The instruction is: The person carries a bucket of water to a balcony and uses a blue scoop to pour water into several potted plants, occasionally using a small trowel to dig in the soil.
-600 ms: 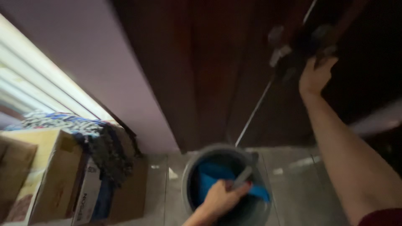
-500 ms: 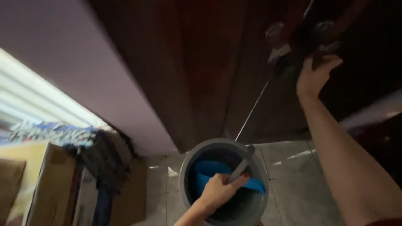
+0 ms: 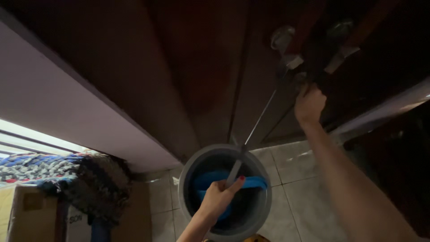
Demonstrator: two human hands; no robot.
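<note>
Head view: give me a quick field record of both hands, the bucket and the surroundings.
left hand: gripping a thin metal rod above the bucket
right hand: raised to the edge of the dark wooden door, just below its latch hardware
bucket: grey, round, on the tiled floor, with a blue insert inside
left side: cardboard box with a woven cloth draped over it

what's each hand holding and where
Left hand grips the thin metal pole low down, over the grey bucket. Right hand grasps the dark door's edge below its handles.
</note>
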